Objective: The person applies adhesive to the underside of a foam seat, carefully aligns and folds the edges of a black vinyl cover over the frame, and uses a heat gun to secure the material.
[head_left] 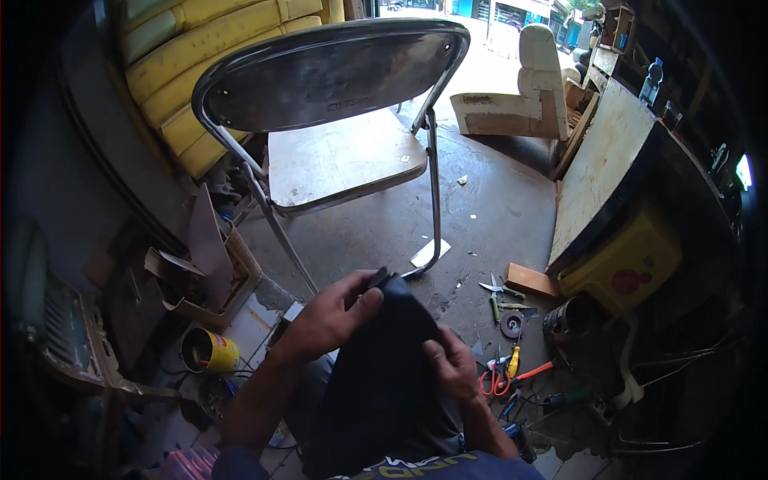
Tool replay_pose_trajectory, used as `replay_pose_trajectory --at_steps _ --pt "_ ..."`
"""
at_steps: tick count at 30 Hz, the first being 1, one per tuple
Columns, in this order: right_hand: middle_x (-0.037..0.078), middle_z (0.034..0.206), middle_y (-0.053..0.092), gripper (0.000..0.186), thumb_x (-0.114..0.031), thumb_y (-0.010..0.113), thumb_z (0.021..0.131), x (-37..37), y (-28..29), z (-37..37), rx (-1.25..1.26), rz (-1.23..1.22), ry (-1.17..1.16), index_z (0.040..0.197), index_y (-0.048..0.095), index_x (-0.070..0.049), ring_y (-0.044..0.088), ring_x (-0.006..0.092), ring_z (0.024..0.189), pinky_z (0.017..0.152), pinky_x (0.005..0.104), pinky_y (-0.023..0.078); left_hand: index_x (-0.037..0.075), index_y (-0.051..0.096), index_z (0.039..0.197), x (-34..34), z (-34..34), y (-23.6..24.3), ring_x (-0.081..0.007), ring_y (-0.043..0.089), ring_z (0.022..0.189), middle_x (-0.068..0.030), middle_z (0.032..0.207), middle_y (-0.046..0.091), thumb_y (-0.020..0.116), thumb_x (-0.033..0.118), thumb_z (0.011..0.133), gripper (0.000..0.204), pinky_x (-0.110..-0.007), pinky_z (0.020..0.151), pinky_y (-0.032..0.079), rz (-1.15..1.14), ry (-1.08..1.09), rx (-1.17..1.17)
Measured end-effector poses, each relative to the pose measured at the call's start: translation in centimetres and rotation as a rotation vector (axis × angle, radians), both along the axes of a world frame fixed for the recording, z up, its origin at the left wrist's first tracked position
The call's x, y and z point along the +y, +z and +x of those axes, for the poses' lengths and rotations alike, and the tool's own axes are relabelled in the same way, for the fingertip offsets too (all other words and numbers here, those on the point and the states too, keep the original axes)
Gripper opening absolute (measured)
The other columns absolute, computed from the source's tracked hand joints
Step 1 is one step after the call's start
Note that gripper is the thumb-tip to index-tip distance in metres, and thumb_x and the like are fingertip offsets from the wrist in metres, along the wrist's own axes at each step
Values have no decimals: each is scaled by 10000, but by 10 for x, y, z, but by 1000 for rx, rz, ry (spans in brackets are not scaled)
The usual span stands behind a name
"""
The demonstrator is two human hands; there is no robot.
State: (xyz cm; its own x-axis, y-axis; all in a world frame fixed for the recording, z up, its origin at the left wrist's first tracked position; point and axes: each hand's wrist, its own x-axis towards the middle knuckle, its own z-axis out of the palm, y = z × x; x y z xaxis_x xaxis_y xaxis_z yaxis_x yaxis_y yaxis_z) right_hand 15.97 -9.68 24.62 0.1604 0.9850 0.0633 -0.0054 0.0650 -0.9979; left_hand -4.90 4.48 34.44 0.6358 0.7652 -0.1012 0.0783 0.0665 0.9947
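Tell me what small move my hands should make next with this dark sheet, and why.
Probably slide the right hand further along the dark sheet edge, since the left hand already pinches its top corner and the rest lies loose over your lap.

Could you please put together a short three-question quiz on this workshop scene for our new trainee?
1. True or false: both hands grip the dark sheet of black material on the person's lap.
2. Which thing stands on the concrete floor straight ahead of the person? A) a bare metal-framed folding chair without padding B) a wooden ladder C) a bicycle
3. Fill in: the orange-handled scissors lie on the floor nearest the person's ____ hand.

Key
1. True: the left hand pinches the top edge, and the right hand holds the side.
2. A
3. right
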Motion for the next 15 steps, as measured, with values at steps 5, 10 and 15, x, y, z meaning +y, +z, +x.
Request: replay_pose_trajectory --at_steps 5,10,15 --pt "147 1207 720 448 -287 648 1048 -23 10 29 -66 -92 -89 1372 605 20 663 190 1128 993 328 505 1 624 1252 -10 40 -33 -114 671 964 -67 1079 702 643 264 1062 325 -257 894 542 -384 30 -352" --pt "133 1203 699 505 -350 639 1054 11 57 50 67 -161 20 1370 591 41 646 175 1112 971 322 516 24 646 1172 -13 65 -46 -120 676 937 -67 1061 710 704 149 1016 208 -266 870 554 -507 45 -471" --pt "46 1089 732 361 -252 718 1011 56 66 65 238 -228 203 1270 676 -4 682 82 923 809 249 560 75 667 1135 -26 80 -57 -163 696 959 -58 1042 726 682 143 1020 134 -312 887 579 -449 184 -624"
